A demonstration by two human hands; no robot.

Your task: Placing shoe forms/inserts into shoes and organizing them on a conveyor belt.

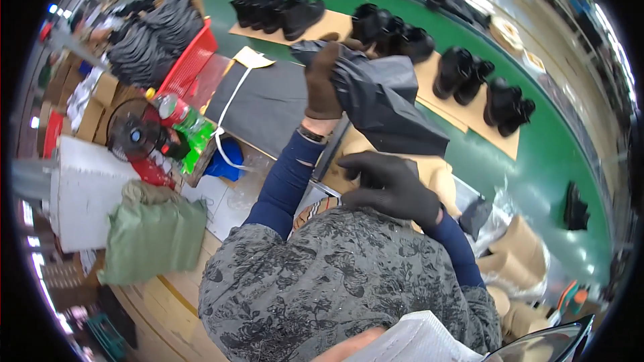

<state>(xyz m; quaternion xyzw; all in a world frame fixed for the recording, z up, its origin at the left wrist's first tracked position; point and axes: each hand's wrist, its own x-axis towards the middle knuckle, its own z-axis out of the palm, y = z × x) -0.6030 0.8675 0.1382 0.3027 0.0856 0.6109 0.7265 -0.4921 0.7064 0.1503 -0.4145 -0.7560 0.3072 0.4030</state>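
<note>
My left hand, in a dark brown glove, is closed on one end of a black plastic sheet or bag. The black plastic hangs creased to the right, and whatever may lie inside it is hidden. Just below its lower edge is my right hand, in a dark glove. Its fingers are apart and point left, with nothing seen in them. Beige smooth shapes, partly covered by my right hand and the plastic, lie beneath.
Black shoes stand in rows on tan boards along the green conveyor. A single shoe sits farther right. At left are a red basket, a black-topped surface, a fan and a green sack.
</note>
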